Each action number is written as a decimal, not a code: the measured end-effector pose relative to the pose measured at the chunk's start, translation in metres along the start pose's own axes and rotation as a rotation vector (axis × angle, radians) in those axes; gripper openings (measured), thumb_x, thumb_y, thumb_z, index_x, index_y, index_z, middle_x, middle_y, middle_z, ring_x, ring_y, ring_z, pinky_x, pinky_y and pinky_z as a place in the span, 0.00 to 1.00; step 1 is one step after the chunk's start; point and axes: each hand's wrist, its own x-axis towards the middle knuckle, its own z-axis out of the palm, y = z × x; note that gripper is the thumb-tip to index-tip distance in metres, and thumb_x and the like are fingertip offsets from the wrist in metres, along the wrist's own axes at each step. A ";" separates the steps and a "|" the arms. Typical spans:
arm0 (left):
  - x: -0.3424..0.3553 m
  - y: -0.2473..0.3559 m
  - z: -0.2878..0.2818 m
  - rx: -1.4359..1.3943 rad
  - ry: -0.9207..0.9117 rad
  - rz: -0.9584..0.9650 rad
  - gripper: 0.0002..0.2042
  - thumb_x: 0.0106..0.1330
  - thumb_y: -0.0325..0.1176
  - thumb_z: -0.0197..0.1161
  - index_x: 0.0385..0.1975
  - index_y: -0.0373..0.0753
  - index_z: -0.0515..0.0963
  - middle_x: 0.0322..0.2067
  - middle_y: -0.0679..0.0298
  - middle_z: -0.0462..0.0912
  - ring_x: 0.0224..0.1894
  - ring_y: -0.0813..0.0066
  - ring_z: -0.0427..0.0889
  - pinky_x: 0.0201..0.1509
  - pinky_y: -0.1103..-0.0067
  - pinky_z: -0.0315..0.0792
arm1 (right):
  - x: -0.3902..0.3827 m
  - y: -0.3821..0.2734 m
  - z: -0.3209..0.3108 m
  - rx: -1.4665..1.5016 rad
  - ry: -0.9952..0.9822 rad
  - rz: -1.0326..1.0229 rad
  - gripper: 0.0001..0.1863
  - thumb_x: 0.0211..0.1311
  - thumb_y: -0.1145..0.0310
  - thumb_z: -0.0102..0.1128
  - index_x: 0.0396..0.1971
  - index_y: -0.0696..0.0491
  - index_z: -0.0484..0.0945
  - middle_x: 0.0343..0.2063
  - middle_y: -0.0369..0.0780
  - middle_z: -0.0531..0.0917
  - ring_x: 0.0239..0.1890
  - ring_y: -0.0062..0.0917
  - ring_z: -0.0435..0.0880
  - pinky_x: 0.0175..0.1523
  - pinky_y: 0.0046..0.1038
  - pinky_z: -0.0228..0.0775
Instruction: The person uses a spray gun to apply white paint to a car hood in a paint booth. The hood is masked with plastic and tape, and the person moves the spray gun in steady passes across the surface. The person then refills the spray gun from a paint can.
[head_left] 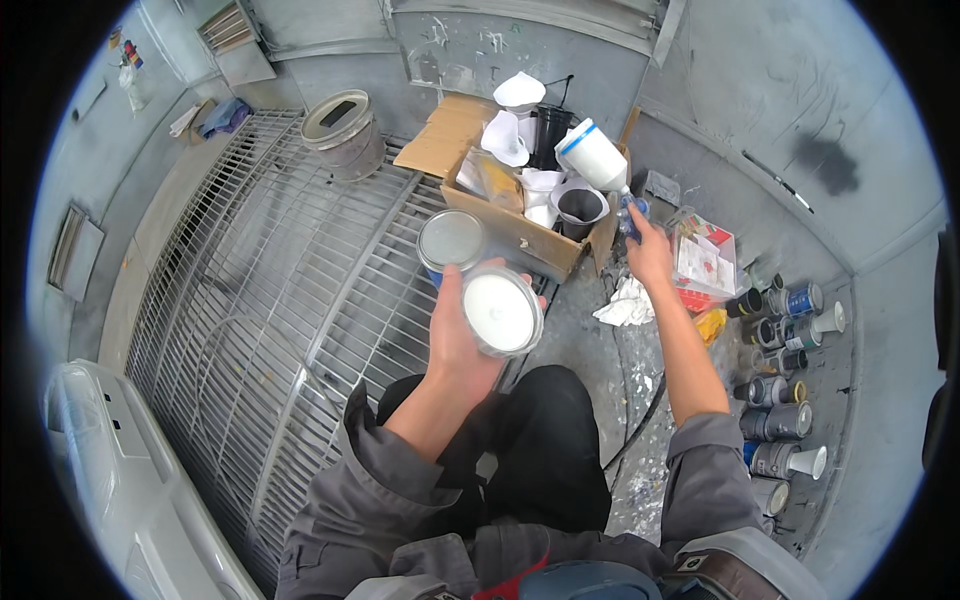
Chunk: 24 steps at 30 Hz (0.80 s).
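My left hand (452, 345) is wrapped round a clear plastic cup (498, 312) of white liquid that looks like paint. I hold it above my knees, beside a lidded tin (450, 240) on the metal grating. My right hand (652, 252), reaching forward, is closed on a spray gun (632, 214). The gun's white cup (597, 158) with a blue band leans up and left over a cardboard box (505, 222). Most of the gun's handle is hidden by my fingers. Used white paper strainers (507, 138) and dark cups (579, 206) fill the box.
A large lidded bucket (344, 136) stands on the floor grating (225, 290). Many tins (790, 420) line the right wall. A red and clear bin (703, 262), a crumpled white cloth (628, 302) and a dark hose (640, 430) lie nearer. A white panel (150, 490) is at lower left.
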 end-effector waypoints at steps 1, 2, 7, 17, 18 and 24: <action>0.001 0.000 -0.001 0.000 -0.001 0.006 0.31 0.86 0.57 0.31 0.65 0.38 0.72 0.57 0.46 0.81 0.59 0.38 0.83 0.65 0.51 0.79 | 0.002 -0.005 -0.002 -0.041 -0.003 0.009 0.37 0.67 0.70 0.64 0.75 0.25 0.71 0.66 0.50 0.78 0.64 0.48 0.82 0.67 0.46 0.75; 0.001 0.000 -0.001 0.000 -0.001 0.012 0.31 0.87 0.57 0.31 0.65 0.38 0.72 0.56 0.46 0.81 0.59 0.39 0.84 0.65 0.51 0.79 | 0.004 -0.011 -0.004 -0.081 -0.005 0.018 0.37 0.68 0.69 0.63 0.75 0.25 0.71 0.66 0.50 0.77 0.63 0.48 0.83 0.67 0.47 0.76; 0.003 0.002 -0.001 -0.038 0.017 0.008 0.31 0.87 0.57 0.30 0.66 0.37 0.71 0.57 0.46 0.81 0.58 0.40 0.84 0.65 0.52 0.79 | 0.005 -0.042 -0.012 -0.267 -0.054 0.042 0.39 0.66 0.71 0.63 0.75 0.25 0.71 0.62 0.52 0.77 0.59 0.51 0.86 0.62 0.46 0.80; -0.001 -0.001 -0.009 -0.056 -0.011 0.029 0.30 0.86 0.59 0.37 0.65 0.38 0.71 0.54 0.50 0.84 0.52 0.46 0.87 0.60 0.56 0.81 | 0.012 -0.063 -0.013 -0.546 0.078 -0.089 0.31 0.74 0.71 0.55 0.73 0.28 0.73 0.65 0.55 0.73 0.52 0.56 0.86 0.52 0.46 0.86; -0.001 -0.001 -0.009 -0.058 -0.012 0.029 0.30 0.86 0.59 0.37 0.65 0.38 0.71 0.53 0.50 0.84 0.52 0.46 0.87 0.59 0.56 0.81 | 0.011 -0.071 -0.015 -0.596 0.074 -0.102 0.29 0.76 0.69 0.54 0.72 0.29 0.74 0.66 0.56 0.72 0.52 0.55 0.86 0.49 0.45 0.87; 0.000 -0.008 -0.003 -0.057 -0.030 0.003 0.31 0.86 0.60 0.36 0.65 0.38 0.71 0.54 0.49 0.83 0.52 0.45 0.86 0.60 0.55 0.80 | 0.016 -0.097 -0.023 -0.672 0.197 -0.185 0.26 0.75 0.67 0.57 0.70 0.33 0.77 0.64 0.57 0.73 0.48 0.55 0.87 0.46 0.46 0.87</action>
